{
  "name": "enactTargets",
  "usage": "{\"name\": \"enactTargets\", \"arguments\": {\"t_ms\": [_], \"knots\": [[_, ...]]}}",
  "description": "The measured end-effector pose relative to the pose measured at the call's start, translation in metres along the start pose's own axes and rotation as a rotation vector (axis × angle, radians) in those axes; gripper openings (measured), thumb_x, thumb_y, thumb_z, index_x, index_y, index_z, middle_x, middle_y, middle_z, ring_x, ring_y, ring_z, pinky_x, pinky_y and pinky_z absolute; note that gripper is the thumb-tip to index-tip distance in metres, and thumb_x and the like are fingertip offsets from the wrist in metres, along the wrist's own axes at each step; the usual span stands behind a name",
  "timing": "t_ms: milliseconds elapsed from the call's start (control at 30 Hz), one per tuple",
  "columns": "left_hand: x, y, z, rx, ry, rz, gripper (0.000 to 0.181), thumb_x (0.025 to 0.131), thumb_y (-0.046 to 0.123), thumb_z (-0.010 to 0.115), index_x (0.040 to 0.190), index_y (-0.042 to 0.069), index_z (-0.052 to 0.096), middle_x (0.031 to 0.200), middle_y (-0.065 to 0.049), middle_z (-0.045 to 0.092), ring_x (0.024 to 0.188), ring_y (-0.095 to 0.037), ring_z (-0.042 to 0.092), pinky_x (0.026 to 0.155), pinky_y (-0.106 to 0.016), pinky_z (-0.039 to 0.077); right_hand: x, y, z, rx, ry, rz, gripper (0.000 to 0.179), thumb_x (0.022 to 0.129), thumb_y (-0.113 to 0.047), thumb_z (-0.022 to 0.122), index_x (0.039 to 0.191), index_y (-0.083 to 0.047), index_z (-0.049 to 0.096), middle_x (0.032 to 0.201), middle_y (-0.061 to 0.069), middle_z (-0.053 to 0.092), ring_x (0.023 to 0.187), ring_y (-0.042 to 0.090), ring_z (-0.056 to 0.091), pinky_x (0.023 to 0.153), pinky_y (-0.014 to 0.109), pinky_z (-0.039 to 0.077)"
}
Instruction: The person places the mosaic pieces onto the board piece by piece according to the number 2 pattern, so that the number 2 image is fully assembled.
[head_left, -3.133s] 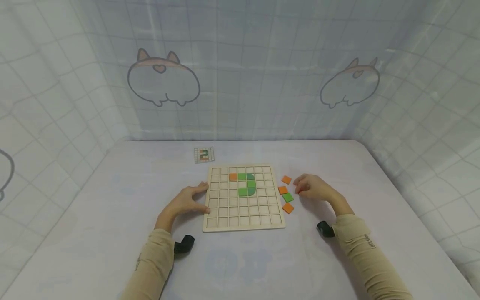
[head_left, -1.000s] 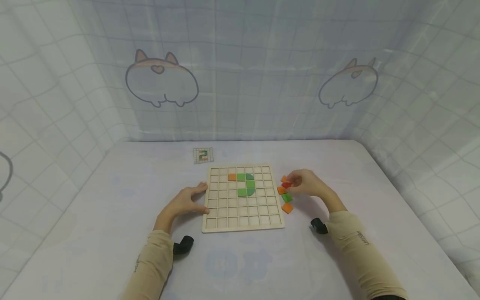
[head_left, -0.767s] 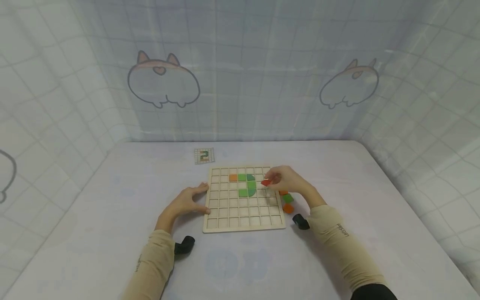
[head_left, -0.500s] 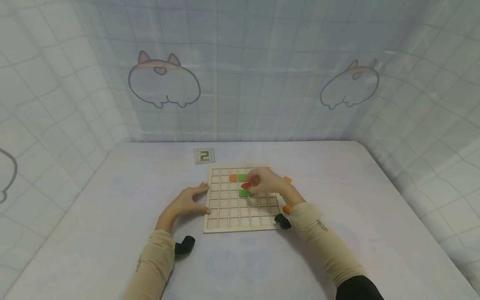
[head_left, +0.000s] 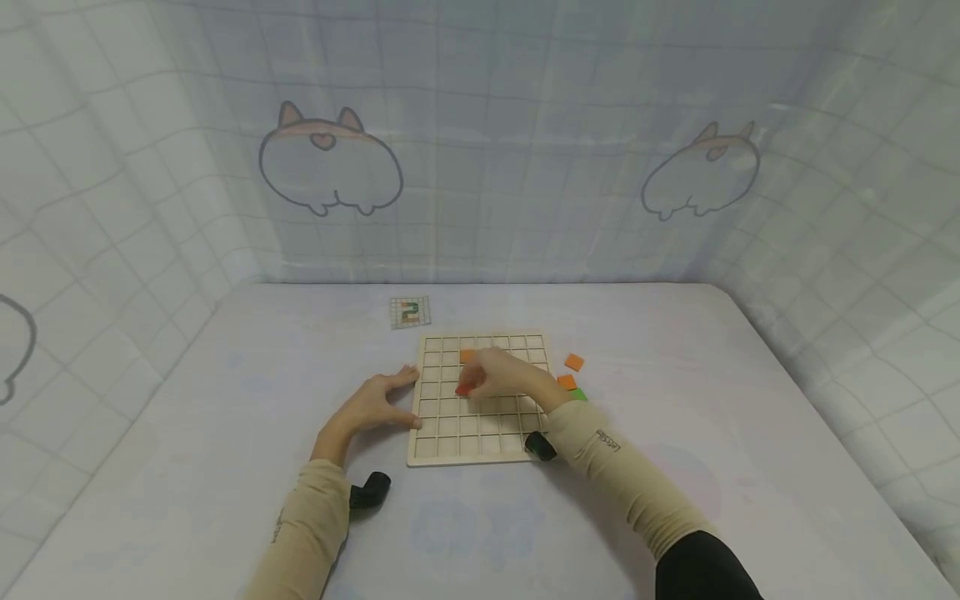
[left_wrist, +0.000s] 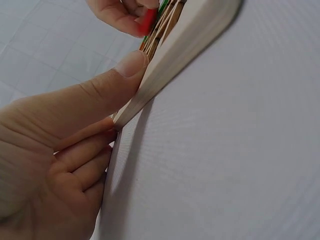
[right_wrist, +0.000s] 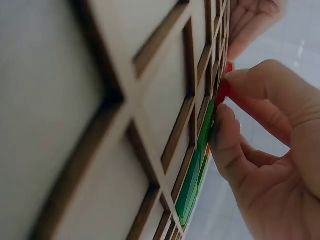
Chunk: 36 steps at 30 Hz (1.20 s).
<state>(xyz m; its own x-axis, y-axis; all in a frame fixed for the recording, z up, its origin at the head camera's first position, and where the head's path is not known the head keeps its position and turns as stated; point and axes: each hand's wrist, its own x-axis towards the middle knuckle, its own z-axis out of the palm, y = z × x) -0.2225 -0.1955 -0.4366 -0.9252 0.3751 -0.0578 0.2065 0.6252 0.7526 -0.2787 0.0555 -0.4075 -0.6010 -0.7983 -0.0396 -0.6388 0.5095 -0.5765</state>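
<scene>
1. Grid-lined fabric [head_left: 480,225] with outlined animal shapes [head_left: 331,171] hangs beyond a white table [head_left: 187,417].
2. Before me on the table lies a square wooden board [head_left: 468,426], its face split into shallow cells.
3. My left grip [head_left: 375,402] is spread along the board's left edge — thumb and fingers well apart, the thumb tip touching the rim.
4. My right grip [head_left: 495,372] pinches a red piece [head_left: 463,389] over the board; I cannot tell whether that piece touches a cell.
5. One orange tile [head_left: 467,356] sits in a far cell; green pieces [right_wrist: 187,192] fill others — my right grip hides them in the head view.
6. Right of the board lie two loose orange tiles [head_left: 574,362] and a partly covered green tile [head_left: 578,395].
7. Past its far left corner rests a small printed card [head_left: 410,312].
</scene>
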Motion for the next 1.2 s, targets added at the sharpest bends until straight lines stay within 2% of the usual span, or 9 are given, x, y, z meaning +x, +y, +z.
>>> {"name": "enactTargets", "arguments": {"t_ms": [167,333,667,833,1067,1200], "knots": [[0.0003,-0.0013,0.0007,0.006,-0.004,-0.001,0.091,0.067,0.023,0.084,0.138,-0.009,0.038,0.148,-0.025,0.025,0.139,-0.039,0.021,0.114,-0.050,0.016,0.0018,-0.0024,0.0018,-0.082,-0.001,-0.031,0.014,0.082,-0.005,0.068,0.095,-0.007,0.073,0.091,0.001,0.071,0.084,0.013,0.063,0.074,0.021,0.052],[0.0002,-0.0006,0.0009,0.004,-0.004,0.002,0.091,0.067,0.023,0.084,0.137,-0.010,0.037,0.147,-0.026,0.025,0.139,-0.040,0.021,0.114,-0.051,0.015,0.0024,-0.0026,0.0022,-0.093,0.004,-0.033,0.014,0.084,-0.006,0.069,0.097,-0.006,0.074,0.094,0.001,0.072,0.092,0.015,0.063,0.080,0.023,0.052],[0.0004,-0.0011,0.0041,0.004,-0.001,0.002,0.091,0.067,0.023,0.084,0.137,-0.010,0.038,0.147,-0.026,0.025,0.139,-0.040,0.020,0.114,-0.051,0.015,0.0003,-0.0005,0.0030,-0.160,0.007,-0.011,0.017,0.081,-0.008,0.072,0.098,-0.006,0.074,0.093,0.003,0.071,0.089,0.016,0.063,0.076,0.021,0.051],[-0.0005,0.0011,0.0047,0.002,0.002,0.004,0.090,0.067,0.021,0.084,0.137,-0.011,0.037,0.147,-0.026,0.026,0.139,-0.040,0.021,0.115,-0.050,0.015,-0.0015,0.0002,0.0035,-0.191,0.028,-0.007,0.014,0.080,-0.010,0.073,0.093,-0.006,0.075,0.089,0.003,0.071,0.086,0.016,0.062,0.074,0.021,0.050],[0.0008,0.0015,0.0023,0.005,-0.002,0.006,0.091,0.067,0.022,0.084,0.138,-0.010,0.037,0.147,-0.027,0.025,0.138,-0.040,0.021,0.114,-0.051,0.016,-0.0044,-0.0023,0.0025,-0.190,0.084,0.067,0.016,0.079,-0.013,0.075,0.093,-0.005,0.075,0.086,0.004,0.069,0.080,0.014,0.058,0.066,0.020,0.048],[0.0009,0.0010,0.0012,0.006,-0.002,0.009,0.091,0.067,0.022,0.084,0.138,-0.010,0.037,0.147,-0.027,0.025,0.138,-0.040,0.021,0.114,-0.051,0.016,-0.0067,-0.0033,0.0017,-0.192,0.090,0.061,0.016,0.080,-0.012,0.074,0.094,-0.005,0.075,0.088,0.004,0.071,0.083,0.016,0.060,0.070,0.021,0.050]]}}
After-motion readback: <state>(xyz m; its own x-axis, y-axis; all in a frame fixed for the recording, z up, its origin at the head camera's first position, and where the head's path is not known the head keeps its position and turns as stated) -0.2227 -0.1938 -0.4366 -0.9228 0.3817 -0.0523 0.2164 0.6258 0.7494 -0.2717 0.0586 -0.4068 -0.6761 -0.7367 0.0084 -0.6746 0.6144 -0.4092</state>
